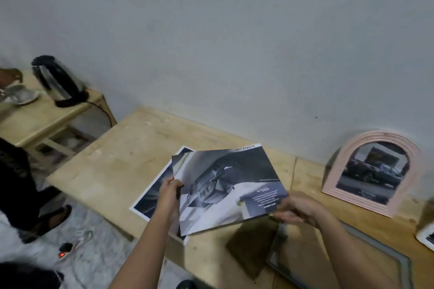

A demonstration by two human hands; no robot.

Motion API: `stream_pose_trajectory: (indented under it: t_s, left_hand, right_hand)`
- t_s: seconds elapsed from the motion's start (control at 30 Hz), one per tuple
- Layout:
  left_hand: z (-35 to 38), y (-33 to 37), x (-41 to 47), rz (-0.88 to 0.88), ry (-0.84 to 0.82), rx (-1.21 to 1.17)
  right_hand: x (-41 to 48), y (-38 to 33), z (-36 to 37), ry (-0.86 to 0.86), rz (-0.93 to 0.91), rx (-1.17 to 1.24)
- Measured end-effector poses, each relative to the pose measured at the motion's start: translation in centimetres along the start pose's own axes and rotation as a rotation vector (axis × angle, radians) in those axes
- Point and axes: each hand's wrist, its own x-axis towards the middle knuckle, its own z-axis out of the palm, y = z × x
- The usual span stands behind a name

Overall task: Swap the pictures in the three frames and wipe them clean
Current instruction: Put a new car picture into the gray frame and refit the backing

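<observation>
both hands hold a car print [230, 185] just above the table [112, 159], tilted up toward the camera with its text upside down from here. the left hand [169, 195] grips the left edge, thumb on top and fingers curled under. a second sheet seems to sit behind in the same grip, though i cannot be sure. the right hand [296, 209] pinches the lower right corner. holding two edges stops the paper sagging and spares most of the printed face, likely so it can be checked against a frame. another print [150, 197] lies flat on the table below.

the pink frame [357, 198] leans on the wall with a picture in it. the grey frame [385, 247] lies flat under the right forearm and looks empty, so i judge it awaits a print. beside it lies a brown piece [252, 248], board or cloth, too blurred to tell. wiping looks not yet begun.
</observation>
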Motion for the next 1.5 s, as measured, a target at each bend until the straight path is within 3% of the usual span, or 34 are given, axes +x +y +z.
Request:
stream_pose_trajectory:
  t_s: [0.17,0.33,0.47,0.57,0.7,0.9,1.03,1.27,1.4,1.5]
  left_hand:
    - [-7.8,2.7,3.9,0.035,0.17,-0.13]
    - [-14.7,4.7,8.6,0.028,0.267,-0.219]
    - [-19.1,5.6,12.2,0.012,0.399,-0.246]
    - [-21.4,5.5,13.9,-0.016,0.475,-0.206]
    - [-23.8,5.3,15.2,0.009,0.509,0.023]
    - [-24.5,4.5,16.2,0.113,0.634,0.331]
    - [-24.3,3.9,16.4,0.056,0.652,0.444]
    - [-24.5,3.1,16.4,0.103,0.675,0.687]
    - [-24.5,3.8,16.1,0.143,0.725,0.799]
    - [-22.7,5.0,16.3,0.268,0.619,0.759]
  right_hand:
    - [4.6,-6.6,9.2,0.02,-0.122,0.143]
    - [9.5,-12.4,21.8,-0.115,-0.14,0.085]
    - [13.4,-15.2,29.6,-0.033,-0.164,0.093]
    - [15.7,-16.6,32.9,0.01,-0.177,0.149]
    - [18.5,-17.6,36.9,0.042,-0.198,0.12]
    - [19.9,-17.4,39.7,0.115,-0.275,-0.065]
    - [20.6,-17.3,40.2,0.184,-0.291,-0.166]
    - [21.2,-16.8,41.3,0.243,-0.29,-0.323]
    - [20.7,-16.8,39.2,0.278,-0.283,-0.34]
    - [19.9,-16.5,35.4,0.374,-0.318,-0.322]
